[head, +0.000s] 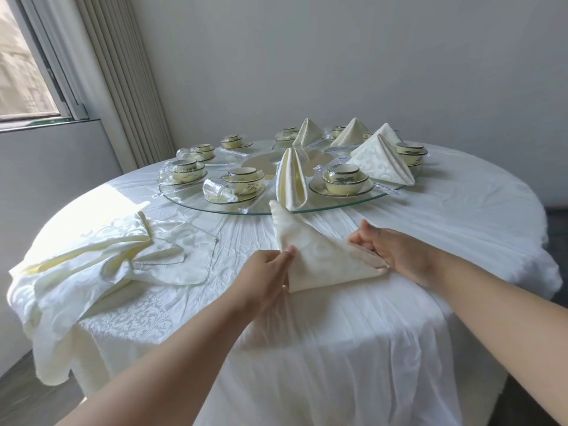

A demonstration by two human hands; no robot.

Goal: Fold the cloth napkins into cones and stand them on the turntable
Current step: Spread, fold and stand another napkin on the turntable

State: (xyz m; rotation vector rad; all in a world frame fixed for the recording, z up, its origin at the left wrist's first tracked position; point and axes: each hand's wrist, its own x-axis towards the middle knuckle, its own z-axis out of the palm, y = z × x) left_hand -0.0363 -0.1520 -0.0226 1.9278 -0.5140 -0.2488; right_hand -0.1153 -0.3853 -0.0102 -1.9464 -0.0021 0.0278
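napkin in work (pixel 319 253) lies flat as a folded triangle on the worktop (pixel 445 216), near its front edge, apex pointing at the glass turntable (pixel 196 202) and just short of its near rim; left hand (pixel 267 272) pinches the napkin's left edge, thumb on top and fingers (pixel 290 250) curled at the fold; right hand (pixel 396 250) grips the right corner, fingers curled over the scalloped hem; both hold cloth, neither is spread flat.

step judged: mid-fold, drawing the two side corners in to form the cone.

to do it well: keep the apex pinned where it lies; bring both corners in evenly so the base edges meet level, or the cone will likely lean; press each crease firm against the worktop, since the damask looks slippery; tuck the hem before lifting.

five cones (pixel 292 182) already stand on the turntable among wrapped bowl sets (pixel 344 179); a free gap shows on the near rim beside the nearest cone.

unfolded napkin pile (pixel 92 256) waits at the worktop's left edge, part hanging over.
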